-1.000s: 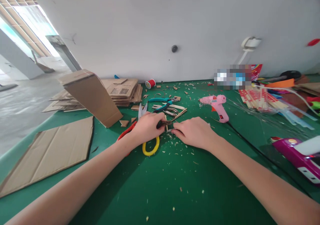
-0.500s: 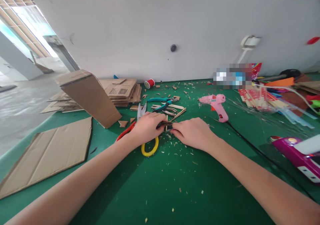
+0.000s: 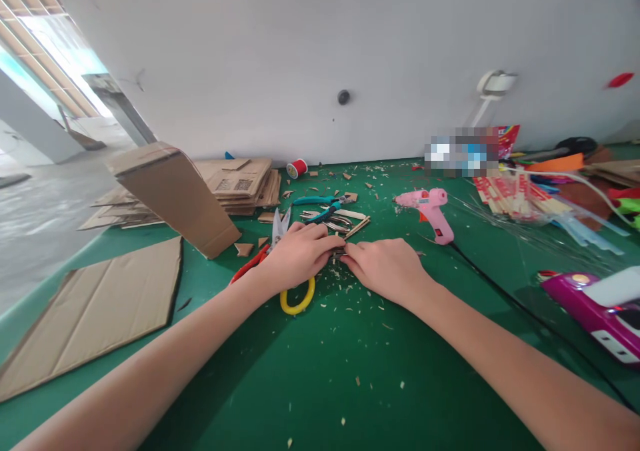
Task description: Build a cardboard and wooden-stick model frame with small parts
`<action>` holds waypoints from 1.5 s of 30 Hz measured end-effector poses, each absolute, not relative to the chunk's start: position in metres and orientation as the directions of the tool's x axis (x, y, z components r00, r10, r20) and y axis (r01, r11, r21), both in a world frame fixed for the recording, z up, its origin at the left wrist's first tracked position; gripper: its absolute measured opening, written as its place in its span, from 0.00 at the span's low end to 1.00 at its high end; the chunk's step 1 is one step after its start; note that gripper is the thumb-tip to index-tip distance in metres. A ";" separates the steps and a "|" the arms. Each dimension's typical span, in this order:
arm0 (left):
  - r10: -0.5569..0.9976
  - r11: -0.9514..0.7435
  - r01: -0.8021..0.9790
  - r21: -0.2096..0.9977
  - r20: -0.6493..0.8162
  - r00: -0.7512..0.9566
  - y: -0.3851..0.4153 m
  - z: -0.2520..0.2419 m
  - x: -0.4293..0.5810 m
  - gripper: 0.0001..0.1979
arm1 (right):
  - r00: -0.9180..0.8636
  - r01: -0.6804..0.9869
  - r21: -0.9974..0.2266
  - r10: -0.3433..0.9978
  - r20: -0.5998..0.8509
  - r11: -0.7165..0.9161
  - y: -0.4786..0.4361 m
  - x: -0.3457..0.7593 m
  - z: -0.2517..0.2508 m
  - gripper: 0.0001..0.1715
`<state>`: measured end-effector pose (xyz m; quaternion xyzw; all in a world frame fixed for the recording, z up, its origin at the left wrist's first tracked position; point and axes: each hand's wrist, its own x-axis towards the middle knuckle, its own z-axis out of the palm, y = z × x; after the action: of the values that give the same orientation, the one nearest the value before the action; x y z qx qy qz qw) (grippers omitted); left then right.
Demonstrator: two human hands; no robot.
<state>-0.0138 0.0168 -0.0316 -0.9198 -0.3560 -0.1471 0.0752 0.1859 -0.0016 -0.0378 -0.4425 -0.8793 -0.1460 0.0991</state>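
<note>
Hands closer together than a second ago: left hand [image 3: 299, 256] and right hand [image 3: 387, 267] now fingertip to fingertip, with the gap between them gone. Small dark piece [image 3: 339, 253] sits right where both grips meet, low over the green desk [image 3: 350, 371], mostly hidden by fingers. Both grips curled tight on it. Yellow-handled scissors [image 3: 296, 309] lie under the left hand. Teal pliers [image 3: 323, 204] just behind the hands. Pink glue gun [image 3: 430, 209] well apart, off to the right.
</note>
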 end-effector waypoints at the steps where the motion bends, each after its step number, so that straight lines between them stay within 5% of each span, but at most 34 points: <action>1: 0.635 -0.734 0.678 -0.029 0.325 0.701 0.017 -0.032 -0.014 0.14 | -0.584 0.811 0.170 0.756 0.297 0.560 -0.001 0.186 -0.038 0.20; 29: 0.607 -0.758 0.652 0.020 0.387 0.694 0.017 -0.036 -0.013 0.15 | -0.621 0.783 0.194 0.763 0.178 0.591 -0.002 0.191 -0.031 0.20; 38: 0.641 -0.767 0.599 0.229 0.326 0.695 0.019 -0.034 -0.012 0.15 | -0.566 0.824 0.189 0.795 0.220 0.534 -0.006 0.188 -0.032 0.19; 45: 0.629 -0.778 0.582 0.239 0.304 0.716 0.018 -0.033 -0.013 0.16 | -0.604 0.796 0.196 0.775 0.187 0.573 -0.003 0.190 -0.029 0.20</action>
<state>-0.0134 0.0176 -0.0334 -0.9241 -0.3275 -0.1866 -0.0629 0.1899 -0.0033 -0.0293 -0.4432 -0.8859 -0.1306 0.0404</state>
